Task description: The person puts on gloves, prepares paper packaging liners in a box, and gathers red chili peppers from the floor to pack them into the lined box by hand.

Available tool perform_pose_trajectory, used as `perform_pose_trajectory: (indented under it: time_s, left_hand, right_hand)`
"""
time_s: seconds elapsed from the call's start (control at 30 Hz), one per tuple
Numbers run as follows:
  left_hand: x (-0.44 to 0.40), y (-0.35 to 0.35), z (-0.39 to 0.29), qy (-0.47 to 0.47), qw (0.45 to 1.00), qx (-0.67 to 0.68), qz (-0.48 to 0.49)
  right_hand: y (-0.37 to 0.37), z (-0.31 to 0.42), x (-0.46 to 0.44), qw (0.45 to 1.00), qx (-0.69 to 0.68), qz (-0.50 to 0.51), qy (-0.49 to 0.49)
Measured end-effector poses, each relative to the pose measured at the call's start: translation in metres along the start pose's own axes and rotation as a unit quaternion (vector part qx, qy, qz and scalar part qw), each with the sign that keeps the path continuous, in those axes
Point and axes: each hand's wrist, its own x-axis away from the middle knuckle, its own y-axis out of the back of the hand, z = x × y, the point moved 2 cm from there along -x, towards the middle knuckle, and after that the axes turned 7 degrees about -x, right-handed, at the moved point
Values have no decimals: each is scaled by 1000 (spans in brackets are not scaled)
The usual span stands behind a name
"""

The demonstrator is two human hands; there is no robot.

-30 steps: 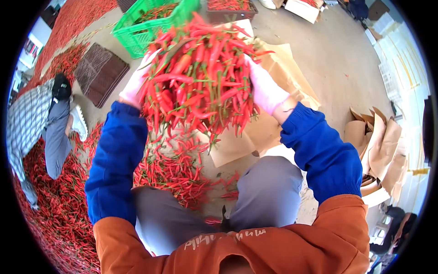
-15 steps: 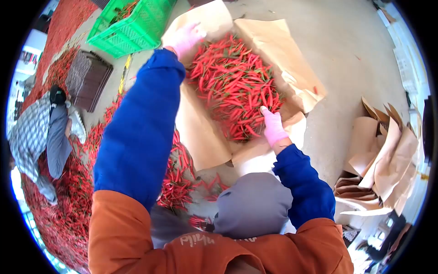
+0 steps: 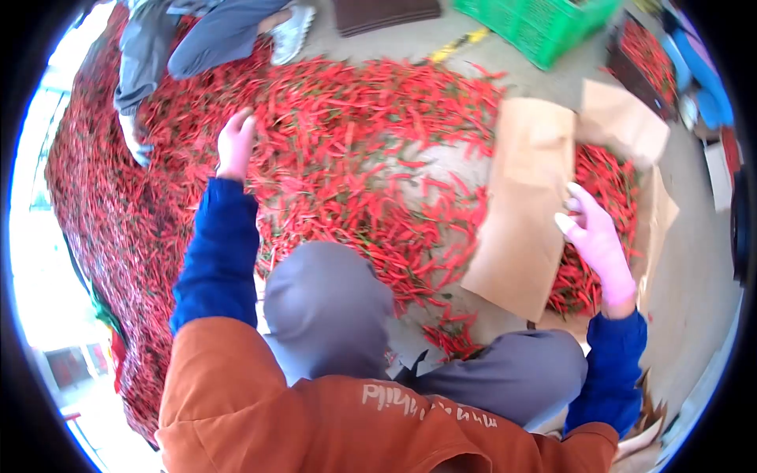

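Pink gloves cover both hands. My left hand is over the large spread of red chilies on the floor, its fingers blurred and partly bunched, so its grip is unclear. On the right, my right hand hovers above a paper-lined box of chilies, fingers apart and holding nothing. A wide brown paper flap folds outward along the box's left side. More paper stands up at its far end.
At the upper left a co-worker's gloved hand touches the pile. A green crate and a dark crate of chilies stand at the top right. Brown stacked crates lie at the top. Yellow-black tape marks the floor.
The view has swung left toward the pile. The chilies held between both hands earlier are in the box. My left hand has moved from the box's far end to over the pile.
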Motion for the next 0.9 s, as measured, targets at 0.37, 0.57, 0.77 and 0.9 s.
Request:
perform_pose_trajectory:
  time_s: [0.37,0.57,0.77,0.9]
  left_hand:
    - [70,167,361,504,835,-192,-108]
    - [-76,87,373,303,898,-304,101]
    - [-174,-26,200,221,933,-251,133]
    - [-174,-77,125,122,938,-246,212]
  right_hand:
    - [-161,40,-276,948,-215,-135,-194]
    - [-206,61,-284,950,-166,-22,-262]
    - [-273,144,-320,962,-212,59,-164]
    - [-326,175,-338,979,-156,99,-84]
